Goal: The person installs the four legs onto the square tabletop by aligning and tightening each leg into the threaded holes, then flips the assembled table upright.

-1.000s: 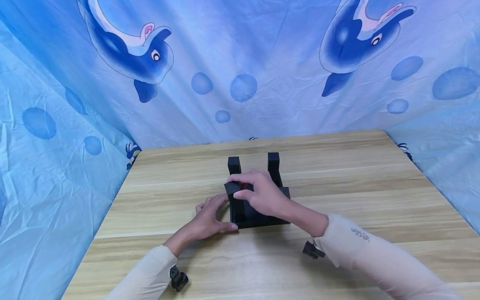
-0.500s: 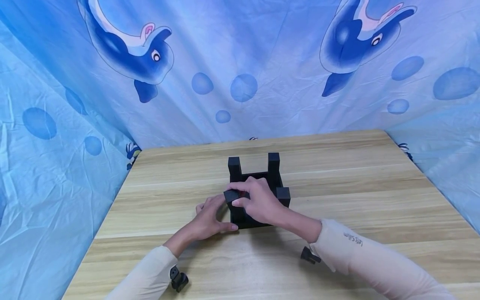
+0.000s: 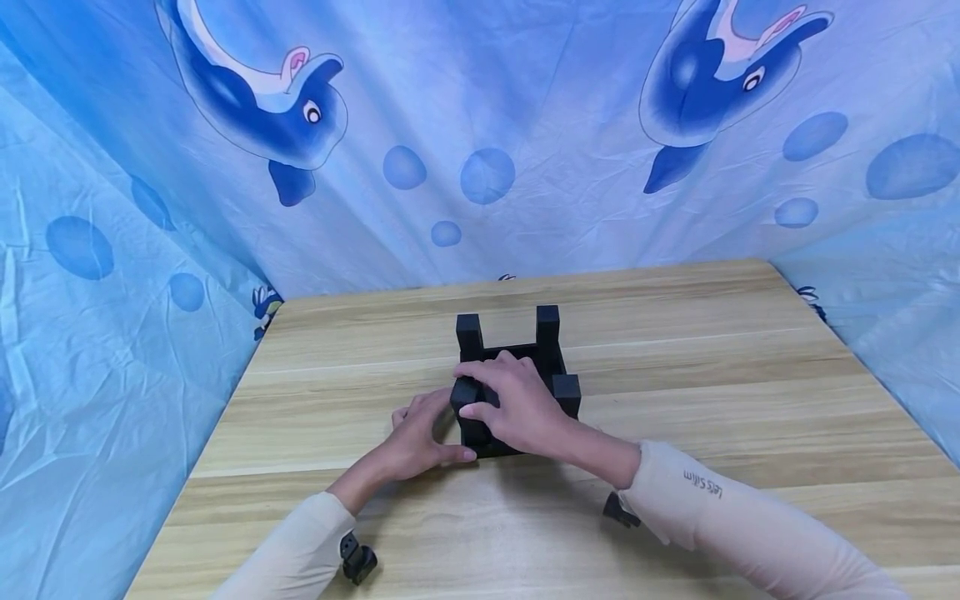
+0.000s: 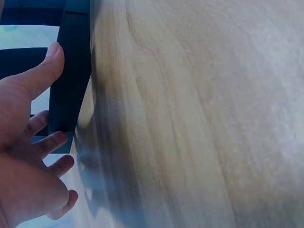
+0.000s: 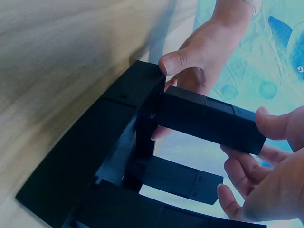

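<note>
A black square frame (image 3: 497, 451) with an upright post at each corner, like a small table turned upside down, rests on the wooden table. My left hand (image 3: 417, 437) holds its near left corner, thumb (image 4: 45, 71) on the front side and the other fingers spread round the left side. At that same corner my right hand (image 3: 525, 406) grips the top end of the black leg (image 5: 209, 118) between thumb and fingers. In the right wrist view the leg's lower end meets the frame's corner. Another leg (image 5: 183, 179) stands behind it, near my right fingers.
The two far legs (image 3: 468, 330) and the near right leg (image 3: 567, 390) stand up around my right hand. Wood-grain tabletop (image 3: 712, 375) surrounds the frame. A blue dolphin-print cloth (image 3: 562, 125) hangs behind and at both sides.
My right hand has come slightly nearer and lower. The near left leg's top sits lower and has turned. A bit of red seen between the fingers earlier is hidden now. My left hand has stayed put.
</note>
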### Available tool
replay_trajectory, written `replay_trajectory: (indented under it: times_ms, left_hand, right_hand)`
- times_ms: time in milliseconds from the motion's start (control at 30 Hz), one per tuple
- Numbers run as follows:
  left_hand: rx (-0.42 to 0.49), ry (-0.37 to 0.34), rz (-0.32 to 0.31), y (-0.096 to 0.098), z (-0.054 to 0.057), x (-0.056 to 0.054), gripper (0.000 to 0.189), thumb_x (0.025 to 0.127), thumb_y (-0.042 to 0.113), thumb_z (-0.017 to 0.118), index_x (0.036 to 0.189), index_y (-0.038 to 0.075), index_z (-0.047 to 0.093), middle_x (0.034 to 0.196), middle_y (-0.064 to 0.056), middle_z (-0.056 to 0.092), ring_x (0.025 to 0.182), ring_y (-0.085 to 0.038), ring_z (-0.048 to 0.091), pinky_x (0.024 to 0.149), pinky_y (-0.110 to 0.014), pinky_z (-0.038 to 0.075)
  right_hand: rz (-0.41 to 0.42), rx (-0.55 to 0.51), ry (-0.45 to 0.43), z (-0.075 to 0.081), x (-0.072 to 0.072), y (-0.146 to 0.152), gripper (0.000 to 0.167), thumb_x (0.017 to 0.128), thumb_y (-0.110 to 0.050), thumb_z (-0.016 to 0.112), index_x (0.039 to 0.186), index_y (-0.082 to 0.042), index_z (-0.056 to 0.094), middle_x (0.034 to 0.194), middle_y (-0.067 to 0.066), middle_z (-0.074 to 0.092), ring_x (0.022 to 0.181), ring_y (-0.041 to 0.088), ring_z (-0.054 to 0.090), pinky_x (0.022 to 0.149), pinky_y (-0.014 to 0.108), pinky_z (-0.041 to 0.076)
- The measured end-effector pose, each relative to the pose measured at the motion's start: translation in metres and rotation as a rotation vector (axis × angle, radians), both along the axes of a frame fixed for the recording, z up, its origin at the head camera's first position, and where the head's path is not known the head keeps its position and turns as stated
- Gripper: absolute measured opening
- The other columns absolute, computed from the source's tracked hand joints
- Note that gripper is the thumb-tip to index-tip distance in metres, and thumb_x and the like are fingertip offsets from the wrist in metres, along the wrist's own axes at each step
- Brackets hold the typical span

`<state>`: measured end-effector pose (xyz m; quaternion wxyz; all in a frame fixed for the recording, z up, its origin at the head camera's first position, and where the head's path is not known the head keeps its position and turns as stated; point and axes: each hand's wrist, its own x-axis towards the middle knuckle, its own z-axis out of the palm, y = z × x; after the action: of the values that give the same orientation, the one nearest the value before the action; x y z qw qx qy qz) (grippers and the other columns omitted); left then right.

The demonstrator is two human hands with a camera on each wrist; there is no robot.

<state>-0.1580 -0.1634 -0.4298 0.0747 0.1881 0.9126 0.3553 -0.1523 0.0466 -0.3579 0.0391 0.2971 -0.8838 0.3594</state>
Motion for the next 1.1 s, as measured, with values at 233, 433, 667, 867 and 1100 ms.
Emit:
replay_trajectory:
  times_ms: [233, 433, 667, 867, 1100]
  left_hand:
    - [0.004, -0.014, -0.003, 0.001, 0.002, 0.0, 0.08, 0.07, 0.039, 0.086, 0.138, 0.041, 0.044, 0.144, 0.014, 0.043, 0.126, -0.019, 0.033, 0.091, -0.046, 0.014]
    - [-0.004, -0.003, 0.0, 0.001, 0.001, 0.0, 0.075, 0.07, 0.037, 0.086, 0.134, 0.039, 0.047, 0.143, 0.012, 0.044, 0.127, -0.021, 0.033, 0.093, -0.049, 0.014]
    - [0.005, -0.011, 0.006, 0.001, 0.0, 0.0, 0.074, 0.069, 0.037, 0.087, 0.132, 0.04, 0.047, 0.142, 0.013, 0.045, 0.127, -0.021, 0.034, 0.093, -0.049, 0.013]
    - [-0.004, -0.023, 0.003, 0.001, -0.001, -0.001, 0.075, 0.068, 0.041, 0.086, 0.132, 0.042, 0.046, 0.142, 0.016, 0.043, 0.127, -0.017, 0.033, 0.093, -0.045, 0.013]
    - [-0.007, -0.005, 0.0, 0.0, -0.001, 0.0, 0.076, 0.069, 0.042, 0.085, 0.134, 0.039, 0.047, 0.146, 0.012, 0.041, 0.13, -0.02, 0.031, 0.095, -0.048, 0.013]
  right_hand:
    - [0.024, 0.048, 0.06, 0.0, -0.007, -0.001, 0.038, 0.079, -0.037, 0.079, 0.104, -0.017, 0.06, 0.09, -0.005, 0.064, 0.081, 0.014, 0.043, 0.088, 0.039, 0.035]
    - [-0.038, 0.101, -0.022, -0.007, -0.009, -0.004, 0.048, 0.075, -0.05, 0.078, 0.086, -0.018, 0.044, 0.077, -0.001, 0.046, 0.074, 0.02, 0.043, 0.067, 0.032, 0.036]
    - [-0.077, 0.106, -0.065, -0.01, -0.006, -0.005, 0.047, 0.076, -0.052, 0.077, 0.096, -0.019, 0.05, 0.083, -0.001, 0.049, 0.078, 0.021, 0.045, 0.066, 0.032, 0.038]
    - [0.025, 0.129, -0.142, 0.004, 0.0, 0.004, 0.061, 0.083, -0.04, 0.075, 0.136, -0.024, 0.05, 0.116, 0.003, 0.056, 0.103, 0.024, 0.048, 0.083, 0.039, 0.042]
    - [0.208, 0.111, -0.09, 0.02, 0.001, 0.012, 0.049, 0.09, -0.016, 0.067, 0.138, -0.019, 0.054, 0.13, -0.003, 0.061, 0.115, 0.017, 0.049, 0.097, 0.043, 0.031]
